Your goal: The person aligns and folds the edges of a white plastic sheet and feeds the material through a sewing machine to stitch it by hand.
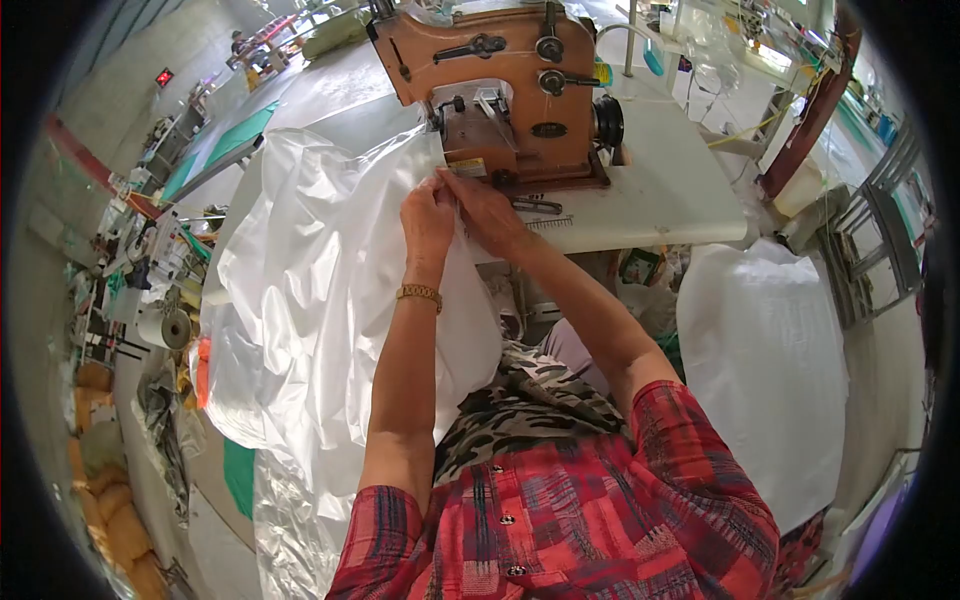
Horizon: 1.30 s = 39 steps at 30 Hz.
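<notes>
An orange-brown sewing machine (505, 70) stands on a pale table. Shiny white plastic sheeting (310, 290) spreads over the table's left part and hangs down toward my lap. Its upper right edge lies by the machine's needle area. Just in front of the machine, my left hand (428, 212) pinches that edge, a gold-coloured watch on its wrist. Close against it, my right hand (485, 212) also has its fingers closed on the sheeting's edge. The fingertips of both hands almost meet, and the exact grip is partly hidden.
The table (660, 200) has a rounded front edge on the right. A metal clip-like piece (537, 206) lies by the machine's base. More white sheeting (765, 380) hangs at my right. A reddish post (820, 110) rises beyond it. A spool (176, 328) stands at the left.
</notes>
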Tool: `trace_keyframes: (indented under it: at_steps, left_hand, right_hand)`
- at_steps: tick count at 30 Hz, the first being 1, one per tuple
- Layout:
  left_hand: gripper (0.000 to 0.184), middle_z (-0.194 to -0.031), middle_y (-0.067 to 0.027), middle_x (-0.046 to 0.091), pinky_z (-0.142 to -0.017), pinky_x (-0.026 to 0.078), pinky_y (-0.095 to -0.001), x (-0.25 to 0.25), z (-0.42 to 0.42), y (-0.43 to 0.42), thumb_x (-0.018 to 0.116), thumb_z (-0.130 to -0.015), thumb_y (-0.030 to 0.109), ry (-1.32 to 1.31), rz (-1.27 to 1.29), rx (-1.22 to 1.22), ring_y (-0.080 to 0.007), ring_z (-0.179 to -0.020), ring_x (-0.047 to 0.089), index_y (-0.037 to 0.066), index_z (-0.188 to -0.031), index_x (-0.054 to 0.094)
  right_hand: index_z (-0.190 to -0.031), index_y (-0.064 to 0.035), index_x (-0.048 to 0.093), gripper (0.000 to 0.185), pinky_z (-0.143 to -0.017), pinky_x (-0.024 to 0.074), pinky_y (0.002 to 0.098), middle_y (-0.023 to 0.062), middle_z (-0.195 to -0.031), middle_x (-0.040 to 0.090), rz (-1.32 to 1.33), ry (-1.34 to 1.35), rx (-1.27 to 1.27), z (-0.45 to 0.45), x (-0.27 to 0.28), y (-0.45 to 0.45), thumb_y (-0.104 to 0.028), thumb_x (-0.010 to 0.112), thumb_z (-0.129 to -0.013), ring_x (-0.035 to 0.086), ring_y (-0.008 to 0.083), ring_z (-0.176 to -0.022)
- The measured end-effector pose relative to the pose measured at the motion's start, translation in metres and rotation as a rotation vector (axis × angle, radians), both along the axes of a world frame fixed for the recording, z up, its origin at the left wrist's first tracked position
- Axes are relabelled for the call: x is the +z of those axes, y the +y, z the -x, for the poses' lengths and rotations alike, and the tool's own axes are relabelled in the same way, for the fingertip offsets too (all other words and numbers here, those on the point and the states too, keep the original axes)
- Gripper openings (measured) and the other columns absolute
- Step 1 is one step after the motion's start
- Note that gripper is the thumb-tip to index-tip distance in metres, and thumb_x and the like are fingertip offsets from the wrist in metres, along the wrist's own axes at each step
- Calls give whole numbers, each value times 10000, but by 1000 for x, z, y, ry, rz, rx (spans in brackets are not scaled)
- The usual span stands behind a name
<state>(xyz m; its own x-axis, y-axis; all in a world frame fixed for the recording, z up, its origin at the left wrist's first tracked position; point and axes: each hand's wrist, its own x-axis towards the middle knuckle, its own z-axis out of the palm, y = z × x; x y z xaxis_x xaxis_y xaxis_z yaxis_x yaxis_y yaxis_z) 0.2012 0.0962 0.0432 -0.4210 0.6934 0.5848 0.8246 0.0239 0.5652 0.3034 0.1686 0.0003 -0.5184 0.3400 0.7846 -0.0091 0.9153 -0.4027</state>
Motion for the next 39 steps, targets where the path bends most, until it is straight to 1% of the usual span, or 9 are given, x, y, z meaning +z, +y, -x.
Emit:
trace_keyframes:
  at_steps: [10, 12, 15, 19, 22, 26, 31, 34, 39]
  left_hand:
    - [186, -778, -208, 649, -656, 485, -416, -2, -20, -29, 582, -892, 158, -227, -61, -10, -386, -718, 622, -18, -859, 632]
    - [197, -745, -198, 640, -639, 481, -400, -4, -28, -49, 595, -890, 170, -397, -35, -66, -373, -685, 612, -19, -840, 622]
    - [215, -694, -171, 610, -614, 471, -377, -14, -41, -95, 613, -886, 183, -338, 110, -77, -331, -636, 592, -26, -840, 594]
    - [211, -695, -162, 601, -610, 468, -392, -19, -65, -151, 634, -861, 193, -232, 266, -128, -324, -643, 600, -7, -880, 569]
    - [213, -694, -159, 602, -613, 468, -408, -30, -71, -171, 639, -846, 208, -242, 331, -130, -344, -653, 599, 13, -884, 562]
    - [176, -654, -155, 587, -611, 462, -428, -42, -71, -176, 600, -840, 181, -89, 331, -101, -361, -641, 586, 16, -852, 541]
    - [119, -632, -186, 537, -585, 438, -425, -27, -74, -192, 554, -821, 115, -260, 358, -81, -371, -612, 563, 7, -847, 511]
    - [102, -629, -194, 506, -572, 424, -409, -31, -73, -196, 545, -811, 84, -360, 315, -108, -372, -590, 532, 4, -856, 500]
    - [101, -614, -173, 476, -567, 422, -361, -54, -62, -197, 559, -818, 61, -372, 262, -155, -318, -546, 487, 0, -882, 509]
  right_hand:
    - [-1426, -63, 365, 516, -857, 506, 385, 190, -1157, 627, 293, 41, 92, -14, -15, -21, -73, 479, -922, 640, 332, -963]
    - [-1418, -28, 374, 487, -827, 503, 329, 155, -1133, 646, 735, 129, 306, -31, -19, -38, -141, 497, -961, 640, 224, -902]
    - [-1375, 11, 424, 464, -818, 483, 286, 119, -1102, 647, 1160, -33, 291, -69, 0, -93, -186, 532, -969, 596, 143, -888]
    - [-1271, 40, 498, 392, -775, 477, 260, 86, -1017, 649, 1074, 38, 442, -88, -51, -143, -210, 548, -972, 591, 122, -856]
    - [-1087, 24, 566, 270, -657, 440, 239, -1, -880, 610, 1383, -83, 351, -99, -64, -169, -217, 565, -965, 524, 74, -744]
    - [-1031, 27, 594, 255, -646, 427, 236, -10, -849, 602, 1352, -24, 357, -104, -72, -174, -217, 563, -964, 508, 64, -728]
    - [-927, 19, 617, 242, -637, 423, 241, -21, -795, 596, 1006, -173, 268, -131, -29, -182, -213, 557, -962, 509, 54, -719]
    - [-876, 3, 619, 232, -639, 429, 249, -10, -765, 589, 1287, 19, 302, -135, -61, -169, -204, 555, -959, 510, 58, -708]
    - [-866, 3, 611, 237, -656, 458, 232, 10, -762, 614, 1324, -82, 214, -140, -81, -145, -198, 537, -968, 563, 73, -677]
